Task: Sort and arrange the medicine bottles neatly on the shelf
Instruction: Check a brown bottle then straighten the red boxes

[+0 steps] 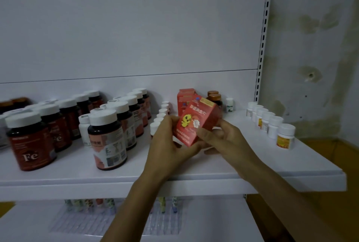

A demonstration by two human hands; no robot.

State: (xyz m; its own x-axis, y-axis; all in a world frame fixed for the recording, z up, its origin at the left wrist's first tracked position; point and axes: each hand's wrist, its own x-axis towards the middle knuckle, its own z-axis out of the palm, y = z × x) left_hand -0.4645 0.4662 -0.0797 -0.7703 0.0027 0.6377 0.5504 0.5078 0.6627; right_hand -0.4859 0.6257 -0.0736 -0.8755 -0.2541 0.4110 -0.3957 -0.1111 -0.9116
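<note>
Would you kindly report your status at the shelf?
Left hand and right hand both holding red box, tilted, over shelf. Matching red boxes directly behind. Row of small white bottles close on its left.

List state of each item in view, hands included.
red box: tilted, held in both hands
left hand: grips the box's left side
right hand: grips the box's lower right
rear red boxes: upright, at the back
dark bottles: upright, capped, in rows
small white bottles: upright, capped, one row at right
brown-capped bottles: upright, capped, at the back
</note>
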